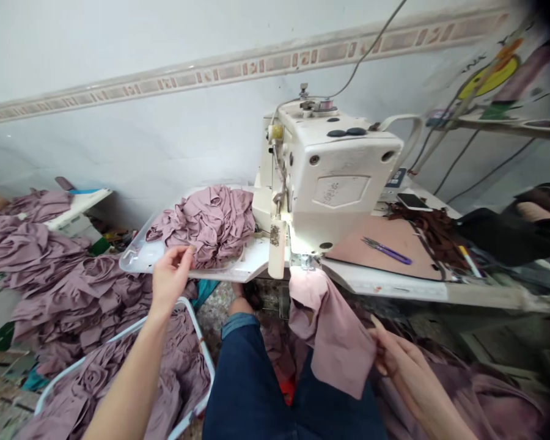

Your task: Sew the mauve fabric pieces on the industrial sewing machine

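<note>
A pale wall with a patterned tile border runs behind a cluttered table [394, 284] that carries a cream sewing machine [330, 177]. On the table to the machine's right lie purple-handled snips [387, 250], a phone [413, 201] and a tangle of brown strips [433, 229]. To the machine's left a clear tray [137, 256] holds a pile of mauve cloth [211, 223].

The person's left hand [170, 278] is raised to the near edge of that pile, thumb and forefinger drawn narrow and touching the cloth; whether they actually grip it cannot be told.

The right hand [401, 360] is lower, over the lap. Its fingers hold the right edge of a mauve fabric piece [334, 336], with the fingertips hidden behind the cloth. The piece hangs from the front edge of the table just below the machine and drapes over the person's jeans [252, 379].

Below the left arm stands a white-framed basket [197, 330] full of the same cloth, and a larger heap [50, 263] spreads further left.
</note>
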A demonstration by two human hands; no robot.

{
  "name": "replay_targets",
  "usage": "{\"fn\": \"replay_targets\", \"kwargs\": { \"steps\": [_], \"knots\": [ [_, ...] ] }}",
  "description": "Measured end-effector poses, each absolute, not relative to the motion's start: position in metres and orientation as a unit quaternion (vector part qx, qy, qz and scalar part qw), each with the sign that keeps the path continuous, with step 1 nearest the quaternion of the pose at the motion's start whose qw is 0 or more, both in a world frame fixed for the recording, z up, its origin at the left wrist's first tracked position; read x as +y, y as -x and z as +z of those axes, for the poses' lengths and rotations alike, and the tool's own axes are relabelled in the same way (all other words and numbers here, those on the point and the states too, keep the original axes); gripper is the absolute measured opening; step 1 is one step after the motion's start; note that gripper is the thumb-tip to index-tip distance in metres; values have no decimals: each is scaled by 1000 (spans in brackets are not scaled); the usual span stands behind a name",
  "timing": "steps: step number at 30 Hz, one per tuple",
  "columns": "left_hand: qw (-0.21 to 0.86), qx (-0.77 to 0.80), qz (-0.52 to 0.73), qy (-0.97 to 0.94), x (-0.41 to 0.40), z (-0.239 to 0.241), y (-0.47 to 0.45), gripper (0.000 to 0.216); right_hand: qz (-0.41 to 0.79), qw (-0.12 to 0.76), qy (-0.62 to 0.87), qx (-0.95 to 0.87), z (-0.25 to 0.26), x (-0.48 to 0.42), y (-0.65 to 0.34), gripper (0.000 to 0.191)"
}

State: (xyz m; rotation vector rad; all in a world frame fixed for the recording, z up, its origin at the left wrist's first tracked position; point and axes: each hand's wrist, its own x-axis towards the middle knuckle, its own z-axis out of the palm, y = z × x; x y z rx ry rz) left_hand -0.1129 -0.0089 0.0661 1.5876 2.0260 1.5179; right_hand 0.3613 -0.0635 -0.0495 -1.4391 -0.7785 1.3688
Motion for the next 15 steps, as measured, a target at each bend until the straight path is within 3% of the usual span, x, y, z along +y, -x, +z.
{"fn": "replay_targets", "kwargs": {
  "steps": [4,7,11,15],
  "knots": [
    [-78,702,480,-520,3,70,155,38,535,506,594,-324,-48,-61,-358,70],
    [-151,703,430,-546,21,79,167,40,526,465,573,-423,-40,-63,-349,65],
    [-148,733,381,-544,51,92,171,43,496,402,573,-515,-24,-73,-356,58],
    [-95,762,364,-526,78,96,174,29,399,423,637,-506,-21,-79,-422,47]
  ]
}}
